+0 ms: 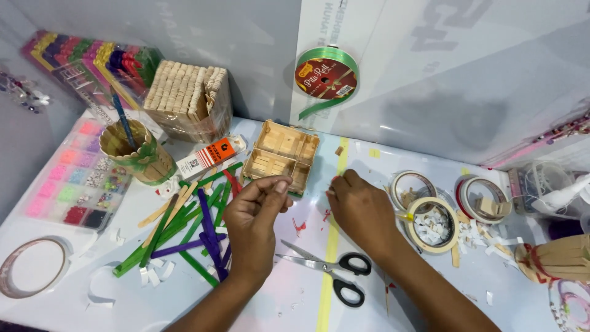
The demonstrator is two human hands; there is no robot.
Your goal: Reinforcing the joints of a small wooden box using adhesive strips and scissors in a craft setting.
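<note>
Head view: left hand [255,212] pinched narrow on a thin strip, right hand [359,209] fingertips down on the worktop [295,301] — cannot tell whether holding anything. Mid-assembly beside the small stick box [281,157], judging by that; next, likely a careful placement onto it.

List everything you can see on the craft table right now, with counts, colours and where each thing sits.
craft sticks: a loose pile, green, purple, red and plain wood, left of centre
stick tray: one, plain wood, centre back
stick cup: one, wood with green band, back left
stick bundle: one wrapped block, plain wood, back left
bead box: one, clear with pink and mixed beads, far left
ribbon roll: one, green, against the back wall
scissors: one pair, black handles, front centre
tape rolls: three, pale, right of centre
tape roll: one, clear, front left
left hand: pinching something small, over the sticks
right hand: fingers down beside the tray
</note>
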